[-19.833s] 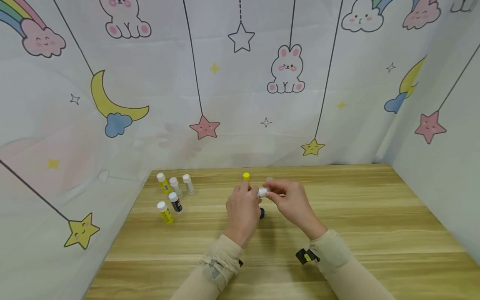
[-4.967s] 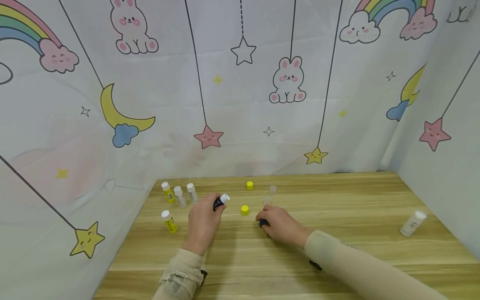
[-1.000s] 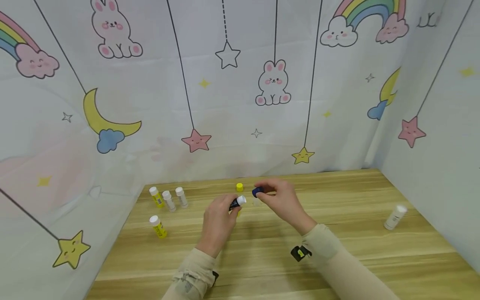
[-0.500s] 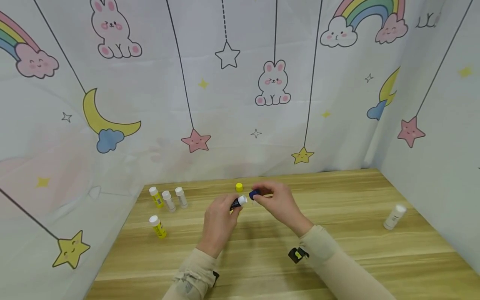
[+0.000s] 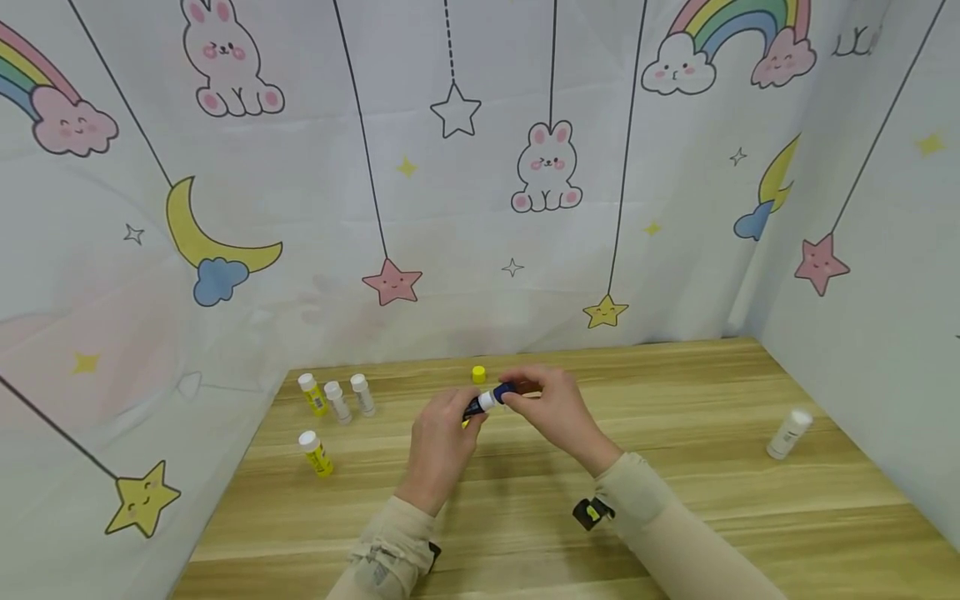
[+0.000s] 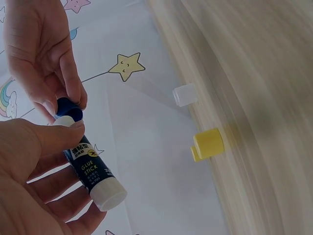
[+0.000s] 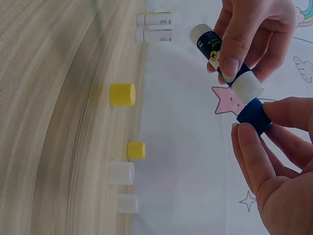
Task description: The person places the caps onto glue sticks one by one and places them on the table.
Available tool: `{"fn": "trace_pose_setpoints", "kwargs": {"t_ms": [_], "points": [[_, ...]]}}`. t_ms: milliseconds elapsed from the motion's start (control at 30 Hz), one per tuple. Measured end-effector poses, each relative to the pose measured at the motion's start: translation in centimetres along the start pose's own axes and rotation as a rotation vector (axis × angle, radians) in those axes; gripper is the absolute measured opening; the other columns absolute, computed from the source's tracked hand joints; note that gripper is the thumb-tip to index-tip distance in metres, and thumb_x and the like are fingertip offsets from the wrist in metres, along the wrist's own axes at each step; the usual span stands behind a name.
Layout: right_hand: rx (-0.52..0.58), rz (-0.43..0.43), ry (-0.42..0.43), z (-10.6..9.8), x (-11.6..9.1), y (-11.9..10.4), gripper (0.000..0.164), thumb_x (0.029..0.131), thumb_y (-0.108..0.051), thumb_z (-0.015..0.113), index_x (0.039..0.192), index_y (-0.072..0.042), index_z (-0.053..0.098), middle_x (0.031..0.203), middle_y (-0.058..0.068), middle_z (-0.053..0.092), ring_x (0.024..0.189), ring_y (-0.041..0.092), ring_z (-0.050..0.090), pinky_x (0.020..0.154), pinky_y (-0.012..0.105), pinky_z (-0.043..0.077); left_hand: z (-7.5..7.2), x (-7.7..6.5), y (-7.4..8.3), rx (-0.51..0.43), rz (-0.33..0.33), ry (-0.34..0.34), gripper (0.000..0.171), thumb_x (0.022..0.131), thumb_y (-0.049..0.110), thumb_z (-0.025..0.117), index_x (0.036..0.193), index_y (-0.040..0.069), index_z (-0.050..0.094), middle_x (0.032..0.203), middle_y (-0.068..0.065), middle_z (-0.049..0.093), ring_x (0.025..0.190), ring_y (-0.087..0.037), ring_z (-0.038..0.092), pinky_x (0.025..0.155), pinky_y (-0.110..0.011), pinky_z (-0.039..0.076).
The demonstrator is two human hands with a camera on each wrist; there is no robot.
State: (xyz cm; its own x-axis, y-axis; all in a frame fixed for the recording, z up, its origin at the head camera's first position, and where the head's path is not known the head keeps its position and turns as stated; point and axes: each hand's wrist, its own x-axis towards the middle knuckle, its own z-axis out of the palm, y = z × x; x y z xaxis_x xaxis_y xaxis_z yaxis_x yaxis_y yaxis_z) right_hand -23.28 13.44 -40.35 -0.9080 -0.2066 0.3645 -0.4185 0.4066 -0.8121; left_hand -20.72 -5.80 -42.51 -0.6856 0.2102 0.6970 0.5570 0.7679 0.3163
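Observation:
My left hand (image 5: 438,446) holds a dark navy glue stick (image 6: 90,164) with a white end pointing toward the right. Between thumb and fingertips, my right hand (image 5: 558,412) pinches a dark blue cap (image 7: 254,116). The cap meets the white open end of the stick, slightly askew in the right wrist view. Both are held above the wooden table. How far the cap sits over the end is hard to tell.
On the table's left stand yellow glue sticks (image 5: 316,452) and white ones (image 5: 337,402). A white glue stick (image 5: 790,434) stands far right. Loose yellow caps (image 7: 122,94) and translucent caps (image 7: 121,173) lie beyond the hands. A printed curtain (image 5: 465,208) hangs behind.
Five seconds ago my right hand was at the blue cap on the table. Over the last second it has brought the cap leftward against the glue stick's white end, while the left hand stayed nearly still.

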Motion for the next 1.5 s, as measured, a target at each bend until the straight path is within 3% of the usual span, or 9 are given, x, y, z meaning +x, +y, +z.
{"fn": "trace_pose_setpoints", "kwargs": {"t_ms": [1100,1500], "points": [[0.102,0.024,-0.030,0.17,-0.31,-0.04,0.018,0.092,-0.016,0.077,0.108,-0.023,0.076,0.099,-0.005,0.072,0.089,0.017,0.069,0.074,0.035,0.058,0.12,-0.22,0.35,0.003,-0.024,-0.008,0.029,0.079,0.010,0.087,0.103,0.010,0.070,0.098,-0.004,0.072,0.087,-0.021,0.069,0.073,-0.038,0.058],[0.092,0.012,-0.036,0.30,-0.41,-0.22,0.017,0.092,-0.016,0.076,0.108,-0.023,0.076,0.098,-0.006,0.072,0.089,0.014,0.069,0.074,0.035,0.058,0.03,-0.27,0.31,0.002,-0.018,0.002,0.031,0.078,0.009,0.088,0.103,0.011,0.070,0.096,-0.004,0.072,0.086,-0.020,0.070,0.072,-0.037,0.058]]}}
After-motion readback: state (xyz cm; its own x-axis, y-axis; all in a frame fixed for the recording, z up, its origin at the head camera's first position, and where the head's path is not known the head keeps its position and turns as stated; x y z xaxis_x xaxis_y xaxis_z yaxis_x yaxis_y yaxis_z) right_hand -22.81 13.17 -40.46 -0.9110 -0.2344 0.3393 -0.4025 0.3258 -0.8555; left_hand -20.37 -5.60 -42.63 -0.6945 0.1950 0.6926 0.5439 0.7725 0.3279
